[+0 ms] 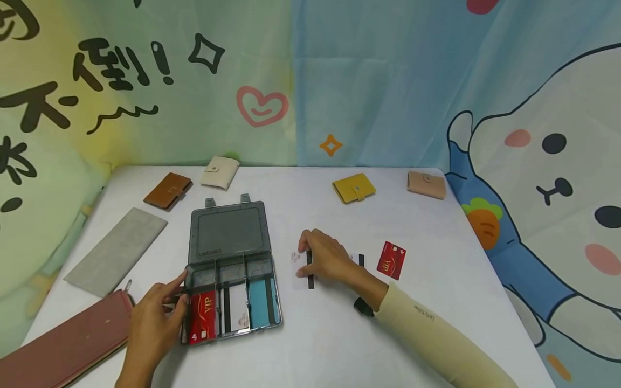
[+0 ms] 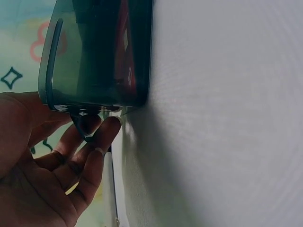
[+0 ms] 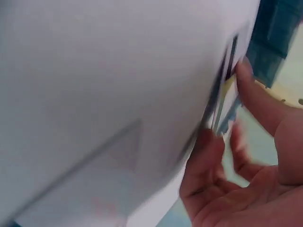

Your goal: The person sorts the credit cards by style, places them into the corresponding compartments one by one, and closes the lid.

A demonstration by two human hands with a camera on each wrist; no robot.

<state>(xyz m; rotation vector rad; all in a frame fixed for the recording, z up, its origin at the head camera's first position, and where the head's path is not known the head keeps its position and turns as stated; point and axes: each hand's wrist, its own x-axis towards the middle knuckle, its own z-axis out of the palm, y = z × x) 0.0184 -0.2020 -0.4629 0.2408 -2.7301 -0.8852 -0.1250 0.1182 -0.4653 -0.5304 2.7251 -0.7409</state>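
Observation:
A grey plastic storage box (image 1: 230,229) lies with its lid flipped back. Its lower compartments hold a red VIP card (image 1: 202,317), a white card (image 1: 237,310) with a dark stripe, and a blue card (image 1: 262,304). My left hand (image 1: 157,318) grips the box by its left side, its fingers at a latch in the left wrist view. To the right of the box, my right hand (image 1: 327,258) pinches a white card (image 3: 222,106) between thumb and fingers, low over the table. Near it lies a white dark-striped card (image 1: 299,272). Another striped card (image 1: 361,260) is mostly hidden behind the hand.
A red VIP card (image 1: 391,260) lies right of my right hand. Along the back are brown (image 1: 168,191), cream (image 1: 220,172), yellow (image 1: 354,188) and pink-beige (image 1: 426,185) small wallets. At left lie a grey flat wallet (image 1: 116,250) and a long dark-red zip wallet (image 1: 73,339).

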